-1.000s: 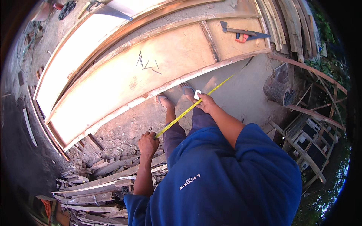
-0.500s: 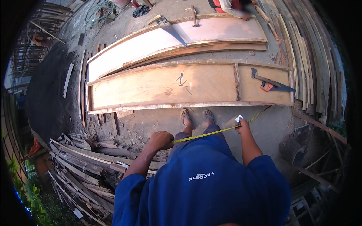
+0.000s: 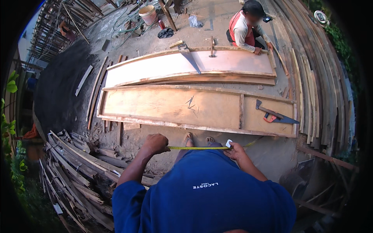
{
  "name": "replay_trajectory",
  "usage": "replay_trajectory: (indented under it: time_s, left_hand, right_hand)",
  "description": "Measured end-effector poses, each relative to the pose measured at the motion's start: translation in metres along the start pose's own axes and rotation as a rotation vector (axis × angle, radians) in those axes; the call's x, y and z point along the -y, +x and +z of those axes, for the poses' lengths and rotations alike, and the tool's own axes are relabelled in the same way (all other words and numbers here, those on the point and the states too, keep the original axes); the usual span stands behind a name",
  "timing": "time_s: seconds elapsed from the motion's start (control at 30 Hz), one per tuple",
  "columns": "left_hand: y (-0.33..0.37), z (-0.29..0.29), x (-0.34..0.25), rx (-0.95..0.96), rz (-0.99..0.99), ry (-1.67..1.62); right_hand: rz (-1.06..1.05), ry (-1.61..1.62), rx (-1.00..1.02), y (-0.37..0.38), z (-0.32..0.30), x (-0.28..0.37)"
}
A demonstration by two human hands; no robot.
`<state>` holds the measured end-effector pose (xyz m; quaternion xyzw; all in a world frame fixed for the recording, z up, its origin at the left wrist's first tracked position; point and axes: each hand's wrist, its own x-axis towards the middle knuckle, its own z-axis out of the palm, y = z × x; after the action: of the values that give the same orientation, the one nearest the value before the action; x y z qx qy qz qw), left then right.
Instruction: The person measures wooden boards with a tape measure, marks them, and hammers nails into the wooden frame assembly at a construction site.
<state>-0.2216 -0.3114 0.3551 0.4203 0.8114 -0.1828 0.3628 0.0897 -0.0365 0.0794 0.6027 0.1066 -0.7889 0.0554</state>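
A yellow measuring tape (image 3: pixel 196 148) runs nearly level between my hands, in front of my body. My left hand (image 3: pixel 156 144) is closed round one end of it. My right hand (image 3: pixel 236 151) grips the tape farther along, together with a small white piece (image 3: pixel 229 143) whose kind I cannot make out. Past the right hand, a blurred length of tape trails off to the right. Beyond my feet lies a shallow wooden panel frame (image 3: pixel 155 101), with several nails (image 3: pixel 190 102) loose on it. A hatchet (image 3: pixel 268 109) and a handsaw (image 3: pixel 285 119) rest in its right section.
Behind it, a second panel frame (image 3: pixel 155 66) carries a handsaw (image 3: pixel 189 60) and a hammer (image 3: pixel 212 48). A co-worker (image 3: pixel 244 33) crouches at its far right end. Scrap wood (image 3: pixel 77 171) is heaped at lower left; long planks (image 3: pixel 311 77) line the right. A bucket (image 3: pixel 148 14) stands far off.
My right hand has come closer to the left, so the tape between them is shorter and more level. The view has tilted up, bringing more of the co-worker into sight.
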Motion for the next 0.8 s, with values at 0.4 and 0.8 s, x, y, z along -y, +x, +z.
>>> replay_trajectory:
  time_s: [0.4, 0.8]
  left_hand:
    - [-0.034, -0.034, -0.028, -0.108, 0.023, -0.038]
    - [-0.105, -0.056, -0.002, -0.118, -0.037, 0.047]
  right_hand:
    - [0.035, -0.19, 0.366, -0.069, 0.101, 0.023]
    - [-0.022, -0.072, 0.295, -0.01, 0.092, 0.062]
